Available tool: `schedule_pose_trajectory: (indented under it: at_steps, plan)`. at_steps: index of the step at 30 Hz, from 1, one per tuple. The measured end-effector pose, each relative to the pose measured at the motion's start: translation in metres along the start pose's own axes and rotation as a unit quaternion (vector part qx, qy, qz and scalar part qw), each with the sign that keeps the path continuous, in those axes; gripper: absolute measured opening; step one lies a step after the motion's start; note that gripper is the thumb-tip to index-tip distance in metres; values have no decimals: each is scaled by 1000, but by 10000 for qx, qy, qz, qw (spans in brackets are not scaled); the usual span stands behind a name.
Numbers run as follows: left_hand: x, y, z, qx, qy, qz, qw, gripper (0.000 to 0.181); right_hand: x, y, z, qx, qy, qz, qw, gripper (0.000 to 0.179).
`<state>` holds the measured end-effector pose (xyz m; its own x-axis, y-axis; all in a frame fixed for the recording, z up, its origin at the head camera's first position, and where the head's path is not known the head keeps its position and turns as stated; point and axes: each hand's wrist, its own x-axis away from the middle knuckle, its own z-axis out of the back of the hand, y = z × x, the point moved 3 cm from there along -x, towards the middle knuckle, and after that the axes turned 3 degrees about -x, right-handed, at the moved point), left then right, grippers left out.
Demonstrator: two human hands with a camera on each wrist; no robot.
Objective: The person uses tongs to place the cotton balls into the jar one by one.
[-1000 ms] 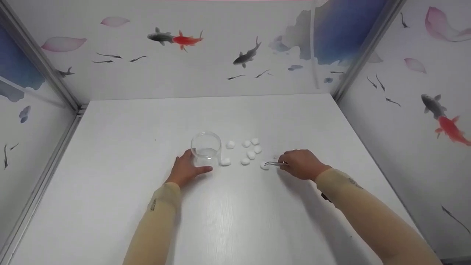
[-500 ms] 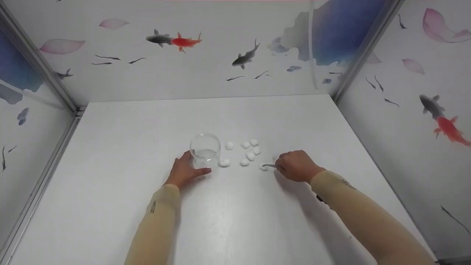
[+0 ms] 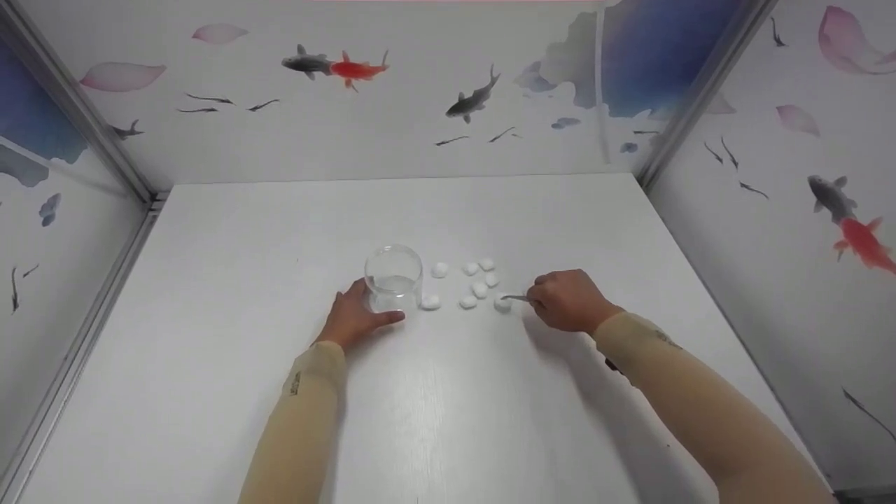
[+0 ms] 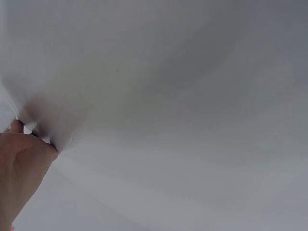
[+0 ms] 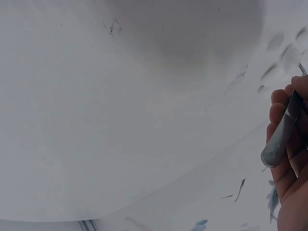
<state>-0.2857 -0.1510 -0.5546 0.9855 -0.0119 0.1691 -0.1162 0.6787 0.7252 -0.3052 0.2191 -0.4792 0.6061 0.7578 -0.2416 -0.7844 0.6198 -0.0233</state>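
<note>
In the head view, my left hand (image 3: 355, 316) holds a clear round jar (image 3: 394, 269) low on its left side, thumb across the front. The jar stands upright with its mouth uncovered. My right hand (image 3: 568, 299) grips metal tweezers (image 3: 516, 298) between thumb and fingers, also seen in the right wrist view as tweezers (image 5: 284, 134) lying along the fingers. At the tweezers' tips is a white cotton ball (image 3: 502, 305); whether it touches the table is hard to tell. The left wrist view catches part of the left hand (image 4: 24, 168) but not clearly the jar.
Several other cotton balls lie between the jar and the right hand, among them one cotton ball (image 3: 439, 269) near the jar and another cotton ball (image 3: 430, 302) beside its base. Walls printed with fish surround the white table (image 3: 420, 420) at the back and sides.
The tweezers' tips have closed onto the nearest cotton ball, which sits slightly higher relative to the others. My left hand and the jar have stayed in place.
</note>
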Motion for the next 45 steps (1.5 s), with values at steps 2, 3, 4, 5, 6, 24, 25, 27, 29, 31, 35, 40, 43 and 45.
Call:
schedule_pose_trajectory:
  at_steps: [2, 3, 4, 5, 6, 24, 25, 27, 29, 31, 35, 40, 43, 45]
  plan:
    - [-1, 0, 0, -18, -10, -2, 10000, 109, -2, 1, 2, 7, 79, 22, 10000, 15]
    - [-1, 0, 0, -25, -15, -8, 10000, 109, -3, 1, 4, 7, 104, 26, 9999, 15]
    - [-1, 0, 0, -35, -12, -10, 10000, 109, -5, 1, 5, 12, 127, 36, 9999, 15]
    - [-1, 0, 1, -35, -13, -21, 10000, 108, -7, 1, 6, 14, 148, 47, 9999, 15]
    - [-1, 0, 1, -47, -15, -24, 10000, 108, -9, 1, 7, 22, 159, 55, 9999, 15]
    - [0, -4, -2, -92, 5, 36, 10000, 107, -94, -41, 34, 90, 900, 384, 9952, 15]
    - [0, -4, -2, -85, 10, 12, 10000, 107, -100, -46, 34, 80, 919, 411, 9949, 14]
    - [-1, -3, -2, -85, 32, -9, 10000, 106, -111, -55, 34, 55, 931, 466, 9946, 14]
    - [-1, -2, -1, -104, 47, -71, 9999, 105, -120, -63, 32, 2, 885, 545, 9946, 13]
    - [-2, 0, -1, -133, 57, -137, 9998, 104, -127, -71, 30, -58, 808, 601, 9949, 14]
    - [-2, 2, -1, -139, 39, -184, 9997, 103, -134, -81, 23, -52, 614, 673, 9958, 15]
    - [-2, 1, -1, -122, 40, -261, 9996, 103, -136, -83, 16, 44, 417, 693, 9967, 15]
    - [-3, -1, 0, -160, 44, -245, 9996, 103, -135, -81, 12, 26, 369, 680, 9970, 12]
    - [-3, -3, 0, -175, 20, -236, 9996, 104, -134, -80, 10, 8, 360, 690, 9970, 11]
